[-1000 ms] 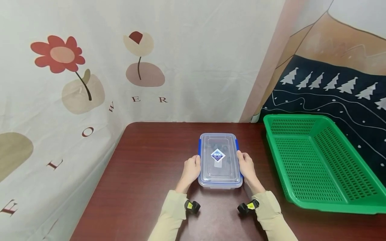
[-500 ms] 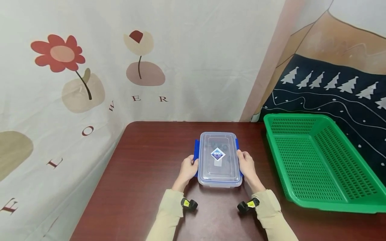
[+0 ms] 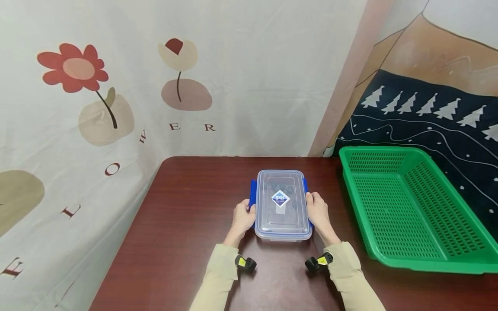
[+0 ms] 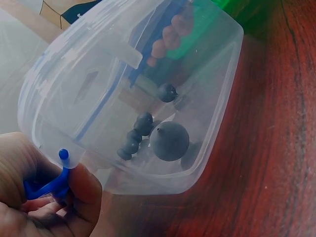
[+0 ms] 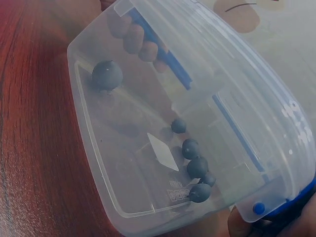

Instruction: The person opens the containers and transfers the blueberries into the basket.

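Observation:
A clear plastic food container (image 3: 283,220) with a lid and a diamond-shaped sticker sits in the middle in the head view. My left hand (image 3: 242,218) pinches its left blue latch (image 3: 253,192), which stands swung outward from the lid. On the other side, my right hand (image 3: 318,212) grips the container by the right blue latch (image 3: 305,185), thumb at the lid's edge. In the left wrist view, right-hand fingers (image 4: 171,37) show through the far wall. Inside lie several dark round balls (image 4: 169,141) of differing sizes, some with a small nub.
A green perforated plastic basket (image 3: 412,216) stands on the right of the dark red wooden table (image 3: 186,207). Behind the table hangs a pale flower-print cloth (image 3: 264,86), with a dark tree-print cloth (image 3: 412,125) at the right. Each wrist wears a small black camera (image 3: 246,264).
My left hand has shifted slightly outward, and the left blue latch has swung away from the container's side. The right hand keeps its hold, and the container stays nearly in place.

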Action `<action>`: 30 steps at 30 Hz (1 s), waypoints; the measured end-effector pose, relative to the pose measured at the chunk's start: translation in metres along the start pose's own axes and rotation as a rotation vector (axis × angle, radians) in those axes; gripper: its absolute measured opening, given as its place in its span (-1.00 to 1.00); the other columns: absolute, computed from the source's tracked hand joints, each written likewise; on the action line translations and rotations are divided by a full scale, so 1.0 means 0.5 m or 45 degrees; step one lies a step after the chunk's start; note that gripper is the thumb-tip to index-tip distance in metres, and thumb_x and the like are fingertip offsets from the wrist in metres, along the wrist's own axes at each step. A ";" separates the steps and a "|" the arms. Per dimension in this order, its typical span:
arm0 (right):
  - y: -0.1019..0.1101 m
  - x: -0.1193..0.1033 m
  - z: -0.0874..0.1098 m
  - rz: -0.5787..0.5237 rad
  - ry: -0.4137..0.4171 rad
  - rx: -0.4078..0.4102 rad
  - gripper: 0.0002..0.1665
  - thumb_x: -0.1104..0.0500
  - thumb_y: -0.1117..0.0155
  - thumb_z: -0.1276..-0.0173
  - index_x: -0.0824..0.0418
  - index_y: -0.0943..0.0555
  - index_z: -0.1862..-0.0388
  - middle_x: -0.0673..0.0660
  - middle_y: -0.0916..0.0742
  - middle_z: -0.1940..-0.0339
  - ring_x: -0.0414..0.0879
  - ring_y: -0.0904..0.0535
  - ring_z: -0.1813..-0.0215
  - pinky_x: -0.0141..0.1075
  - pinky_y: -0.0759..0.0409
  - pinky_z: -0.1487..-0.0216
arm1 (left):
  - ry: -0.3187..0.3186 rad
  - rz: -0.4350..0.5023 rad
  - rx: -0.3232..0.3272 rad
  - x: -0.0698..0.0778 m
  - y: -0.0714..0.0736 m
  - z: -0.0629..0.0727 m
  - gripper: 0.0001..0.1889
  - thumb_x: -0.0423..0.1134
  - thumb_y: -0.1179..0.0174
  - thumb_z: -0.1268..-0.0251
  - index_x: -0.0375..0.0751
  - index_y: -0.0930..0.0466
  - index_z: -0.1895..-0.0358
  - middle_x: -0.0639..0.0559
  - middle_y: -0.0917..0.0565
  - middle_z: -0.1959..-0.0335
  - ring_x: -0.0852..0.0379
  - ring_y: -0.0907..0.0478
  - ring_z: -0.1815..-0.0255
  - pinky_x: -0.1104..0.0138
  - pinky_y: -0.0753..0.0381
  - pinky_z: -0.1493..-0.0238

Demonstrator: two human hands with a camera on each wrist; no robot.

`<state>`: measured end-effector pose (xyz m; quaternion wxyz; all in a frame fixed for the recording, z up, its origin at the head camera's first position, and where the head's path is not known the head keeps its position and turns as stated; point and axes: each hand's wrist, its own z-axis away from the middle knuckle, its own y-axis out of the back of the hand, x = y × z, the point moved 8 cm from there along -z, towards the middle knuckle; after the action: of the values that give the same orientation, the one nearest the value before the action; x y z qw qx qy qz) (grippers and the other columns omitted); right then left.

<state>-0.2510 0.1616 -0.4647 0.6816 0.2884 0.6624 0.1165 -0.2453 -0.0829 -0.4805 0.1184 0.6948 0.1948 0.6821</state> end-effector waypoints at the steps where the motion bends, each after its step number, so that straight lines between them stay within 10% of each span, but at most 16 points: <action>1: 0.000 -0.001 0.000 0.003 -0.004 -0.003 -0.68 0.14 0.12 -0.46 0.35 -0.43 0.38 0.28 -0.55 0.48 0.20 -0.47 0.34 -0.06 -0.40 0.30 | 0.002 -0.002 0.001 0.000 0.001 -0.001 -0.92 -0.44 -0.07 -0.23 -0.37 -0.56 0.35 -0.01 -0.58 0.59 0.16 -0.44 0.51 0.31 -0.49 0.38; 24: -0.001 0.041 -0.003 -0.072 -0.098 -0.057 -0.59 0.20 0.17 -0.47 0.50 -0.54 0.15 0.47 -0.60 0.14 0.29 -0.48 0.05 0.06 -0.40 -0.03 | 0.116 0.156 -0.103 -0.028 -0.007 -0.017 -0.80 -0.41 -0.04 -0.29 -0.50 -0.56 0.15 -0.20 -0.68 0.38 0.17 -0.52 0.41 0.36 -0.53 0.30; 30: -0.001 0.053 -0.004 -0.193 -0.141 -0.086 -0.64 0.23 0.04 -0.42 0.47 -0.53 -0.01 0.41 -0.67 0.19 0.04 -0.63 0.26 -0.25 -0.62 0.28 | 0.212 0.276 -0.152 -0.046 -0.002 -0.016 -0.64 -0.37 -0.06 -0.30 -0.53 -0.42 -0.10 -0.32 -0.64 0.22 0.04 -0.59 0.36 0.25 -0.62 0.29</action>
<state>-0.2504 0.1761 -0.4872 0.7333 0.2203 0.6393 0.0709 -0.2531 -0.0929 -0.5015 0.0688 0.6444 0.0869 0.7566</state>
